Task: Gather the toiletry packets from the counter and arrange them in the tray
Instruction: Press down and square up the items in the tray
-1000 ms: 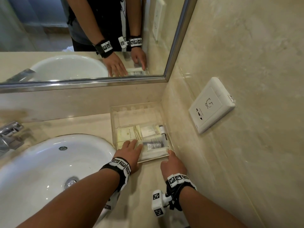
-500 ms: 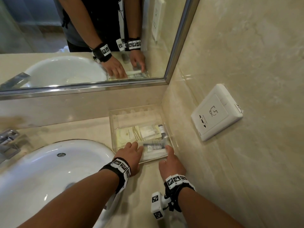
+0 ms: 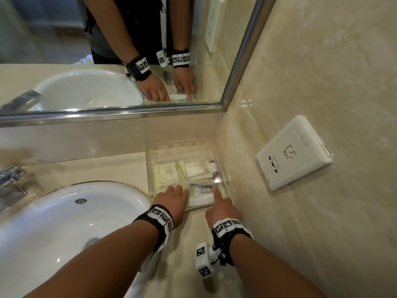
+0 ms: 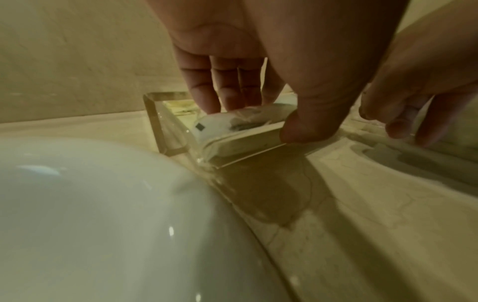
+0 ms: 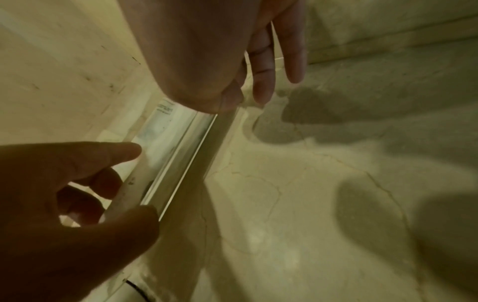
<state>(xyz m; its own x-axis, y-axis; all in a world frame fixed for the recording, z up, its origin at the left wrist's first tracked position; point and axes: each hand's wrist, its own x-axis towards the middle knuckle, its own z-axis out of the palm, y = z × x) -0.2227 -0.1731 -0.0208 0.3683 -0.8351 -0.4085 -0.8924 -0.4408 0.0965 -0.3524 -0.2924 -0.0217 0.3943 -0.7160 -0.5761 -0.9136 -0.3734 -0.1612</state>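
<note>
Right hand (image 3: 222, 208) forefinger now extended onto packet (image 3: 202, 189) — label illegible

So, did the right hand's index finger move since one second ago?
Yes. The right hand now stretches its index finger forward over the clear plastic tray, past its near wall; earlier it stopped at that wall.

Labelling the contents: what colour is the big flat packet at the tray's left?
Pale yellow with gold stripes along its right edge, packet in the clear tray; head view shows it best.
</note>
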